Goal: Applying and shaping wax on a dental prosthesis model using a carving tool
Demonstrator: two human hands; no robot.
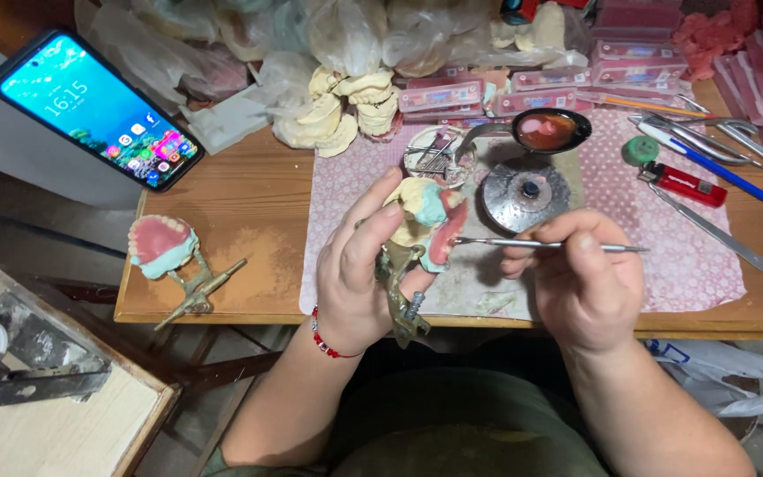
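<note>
Left hand (355,274) is gripping the denture model on its articulator (421,238); I'm pinching a thin metal carving tool (540,244) in the right hand (576,274), tip touching the pink wax rim. Wax trimming appears underway; next stroke calls for light, steady pressure.

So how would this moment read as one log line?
left hand: holds denture model on articulator | right hand: holds metal carving tool, tip at pink wax | over pink mat

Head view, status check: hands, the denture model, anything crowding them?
Left hand grips denture model. Right hand holds metal tool, tip at its wax. Burner close behind.
</note>
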